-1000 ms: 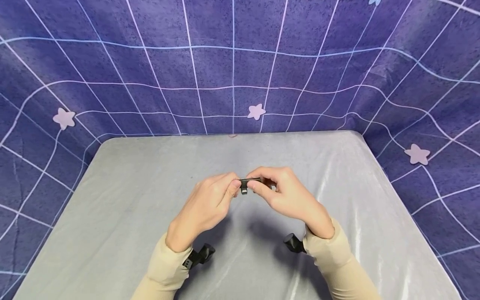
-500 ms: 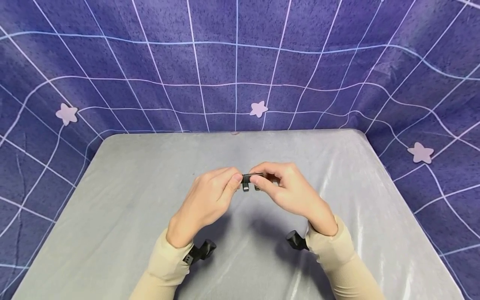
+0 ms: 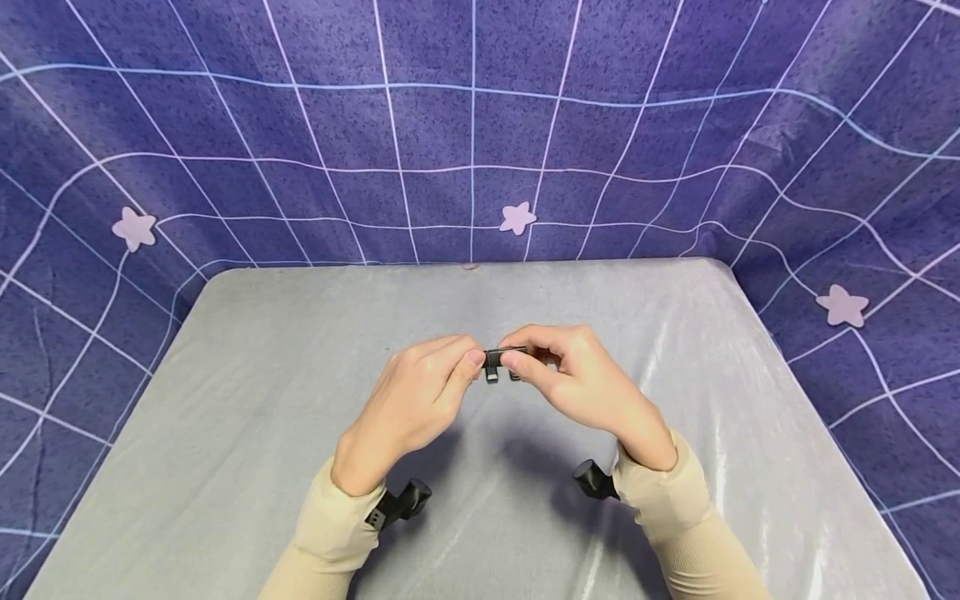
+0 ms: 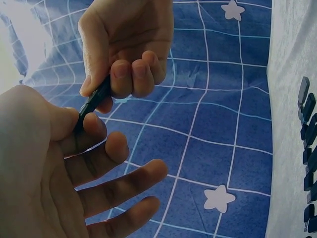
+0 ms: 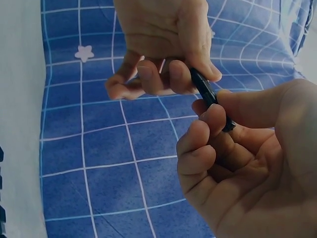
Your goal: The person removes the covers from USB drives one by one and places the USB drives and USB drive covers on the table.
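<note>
Both hands hold a small black bar-shaped piece (image 3: 495,357) between them, raised over the grey cloth. Two short tabs hang from its underside in the head view, one with a pale end (image 3: 492,377). My left hand (image 3: 422,385) pinches its left end between thumb and index finger; the other left fingers spread loosely in the left wrist view. The right hand (image 3: 581,377) pinches the opposite end, thumb in front, its other fingers curled in the right wrist view. Fingertips cover both ends, and what kind of piece it is I cannot tell.
A grey cloth-covered table (image 3: 300,325) lies below, backed by blue gridded fabric (image 3: 420,133) with pale stars. Several small black pieces (image 4: 311,131) sit on grey cloth at the left wrist view's right edge. Black wrist cameras (image 3: 412,500) stick out from both sleeves.
Both hands and the black piece have risen slightly in the head view, which itself has shifted a little. A second tab now shows beside the right thumb. The last half second is almost still.
</note>
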The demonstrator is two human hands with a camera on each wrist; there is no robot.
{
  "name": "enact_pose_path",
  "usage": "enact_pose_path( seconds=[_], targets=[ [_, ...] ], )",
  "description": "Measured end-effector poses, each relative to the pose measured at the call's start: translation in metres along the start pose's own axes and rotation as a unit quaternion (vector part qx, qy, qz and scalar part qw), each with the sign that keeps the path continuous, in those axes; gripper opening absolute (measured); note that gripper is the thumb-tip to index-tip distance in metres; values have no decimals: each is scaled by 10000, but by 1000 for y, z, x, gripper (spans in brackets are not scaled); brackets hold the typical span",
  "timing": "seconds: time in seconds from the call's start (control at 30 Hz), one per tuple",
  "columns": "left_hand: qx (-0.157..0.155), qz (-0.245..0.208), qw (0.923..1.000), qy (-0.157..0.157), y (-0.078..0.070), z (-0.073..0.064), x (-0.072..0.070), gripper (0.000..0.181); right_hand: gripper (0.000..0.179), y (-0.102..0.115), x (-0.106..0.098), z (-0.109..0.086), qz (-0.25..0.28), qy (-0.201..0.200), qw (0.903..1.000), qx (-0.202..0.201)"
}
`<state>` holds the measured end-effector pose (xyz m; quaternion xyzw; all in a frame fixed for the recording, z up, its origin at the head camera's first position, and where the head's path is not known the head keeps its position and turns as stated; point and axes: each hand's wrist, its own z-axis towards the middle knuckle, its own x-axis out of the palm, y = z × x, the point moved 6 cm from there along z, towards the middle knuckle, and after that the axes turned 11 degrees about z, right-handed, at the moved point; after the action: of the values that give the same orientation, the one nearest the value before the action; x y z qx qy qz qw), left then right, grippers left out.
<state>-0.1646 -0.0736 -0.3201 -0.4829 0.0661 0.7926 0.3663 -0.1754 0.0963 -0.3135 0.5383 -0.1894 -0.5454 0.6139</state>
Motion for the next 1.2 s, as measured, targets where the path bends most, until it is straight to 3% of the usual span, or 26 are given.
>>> enact_pose_path(
  seconds=[0.13, 0.3, 0.37, 0.6, 0.87, 1.2],
  targets=[
    [-73, 20, 10000, -65, 7, 0, -4, 36, 13, 0, -10, -1, -156, -261, 9994, -165],
    [-361, -137, 9969, -679, 25, -6, -23, 34, 15, -1, -37, -9, -257, -984, 9947, -117],
    [-437, -241, 9957, -782, 29, -7, -26, 27, 15, 0, -42, -11, -224, -1110, 9936, -39],
    [-365, -454, 9960, -679, 26, -3, -22, 12, 17, -2, -44, -8, -209, -1181, 9928, -35],
    [-200, -268, 9959, -840, 21, -2, -19, 25, 20, -2, -41, -6, -157, -1129, 9935, -28],
    [-122, -183, 9961, -856, 19, -2, -17, 23, 22, -4, -38, -5, -224, -1052, 9942, -59]
  ],
)
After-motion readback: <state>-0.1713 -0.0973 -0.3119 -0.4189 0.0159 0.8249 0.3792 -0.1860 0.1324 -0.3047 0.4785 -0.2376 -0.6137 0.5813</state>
